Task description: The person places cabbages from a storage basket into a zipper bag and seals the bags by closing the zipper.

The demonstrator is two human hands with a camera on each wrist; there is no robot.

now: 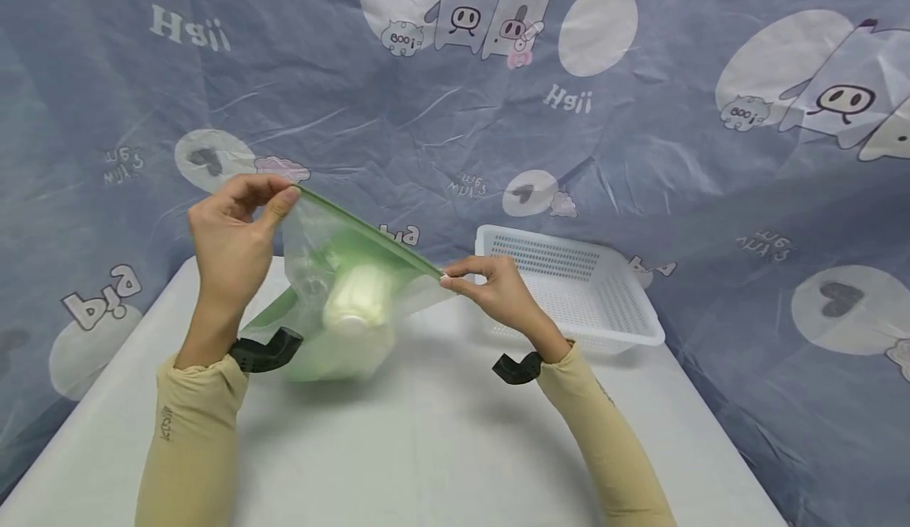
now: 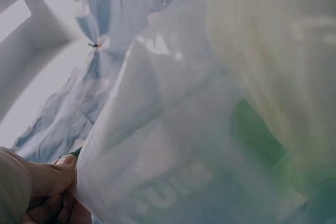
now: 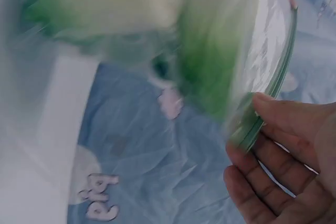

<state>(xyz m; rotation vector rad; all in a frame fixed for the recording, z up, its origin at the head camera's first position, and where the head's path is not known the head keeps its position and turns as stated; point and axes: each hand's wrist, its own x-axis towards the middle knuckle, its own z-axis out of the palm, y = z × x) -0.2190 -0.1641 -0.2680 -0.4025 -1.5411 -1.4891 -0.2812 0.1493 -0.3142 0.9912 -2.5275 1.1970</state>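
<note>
A clear plastic zip bag [image 1: 313, 231] with a green seal strip [image 1: 366, 233] is held up over the table. My left hand [image 1: 233, 246] pinches the upper left end of the strip between thumb and fingers. Lower and to the right, my right hand [image 1: 501, 290] pinches the other end; its thumb and fingertips grip the green strip [image 3: 273, 90] in the right wrist view. Inside the bag lies a pale yellow-white, rounded, ribbed thing [image 1: 359, 294], with green around it. Blur and plastic hide its exact kind. The strip slopes down from left to right.
A white perforated plastic basket [image 1: 486, 246] stands on the table at the back right, just beyond my right hand. The white table [image 1: 398, 456] has a cartoon-printed blue-grey cloth [image 1: 675, 195] hanging behind it and at its sides.
</note>
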